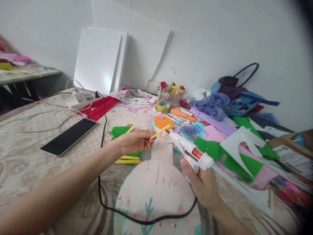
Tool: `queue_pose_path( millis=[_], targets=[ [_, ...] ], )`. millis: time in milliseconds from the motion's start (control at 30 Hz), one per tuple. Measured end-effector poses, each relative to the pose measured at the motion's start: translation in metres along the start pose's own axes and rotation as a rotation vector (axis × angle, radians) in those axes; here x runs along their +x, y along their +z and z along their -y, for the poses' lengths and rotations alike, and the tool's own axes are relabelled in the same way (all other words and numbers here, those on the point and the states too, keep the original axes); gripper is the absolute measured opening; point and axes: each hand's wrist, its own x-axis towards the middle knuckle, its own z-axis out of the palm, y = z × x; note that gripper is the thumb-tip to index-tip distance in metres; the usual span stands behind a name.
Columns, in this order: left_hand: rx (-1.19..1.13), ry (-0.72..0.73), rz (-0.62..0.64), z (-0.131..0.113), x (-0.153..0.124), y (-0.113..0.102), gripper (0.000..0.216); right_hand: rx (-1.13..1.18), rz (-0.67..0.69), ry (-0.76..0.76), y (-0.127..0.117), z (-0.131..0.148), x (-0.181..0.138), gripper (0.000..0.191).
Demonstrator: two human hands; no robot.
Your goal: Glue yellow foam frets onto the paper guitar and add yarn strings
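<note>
Patterned cloth (83,182) is spread below a plain pale wall (202,36). Above a rounded white cutout (156,171) with red lettering, a slim, flat yellow strip (160,132) is pinched at its near end by the left hand (137,142), its long axis slanted forward and rightward — the nozzle of a glossy white glue gun (183,147) is held just right of it, touching or not cannot be told. Around the gun's handle the right hand (204,187) is wrapped; smooth black cord (146,223) is looped across the cutout.

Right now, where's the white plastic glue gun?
Head view: the glue gun is right of centre, in the right hand, nozzle near the thin yellow strip.
</note>
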Motion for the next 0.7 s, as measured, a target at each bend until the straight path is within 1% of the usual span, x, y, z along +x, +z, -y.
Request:
queue_pose_path(
  millis=[133, 400, 700],
  targets=[
    [0.007, -0.003, 0.007, 0.0005, 0.0005, -0.0013, 0.005, 0.015, -0.026, 0.017, 0.0002, 0.0028, 0.003, 0.028],
    [0.011, -0.004, 0.007, -0.0002, 0.0004, -0.0036, 0.003, 0.006, -0.071, 0.035, -0.001, 0.0047, 0.0055, 0.032],
    [0.055, -0.004, 0.005, -0.0013, 0.0001, -0.0037, 0.004, 0.095, -0.044, 0.116, -0.001, 0.0005, 0.0052, 0.037]
  ],
)
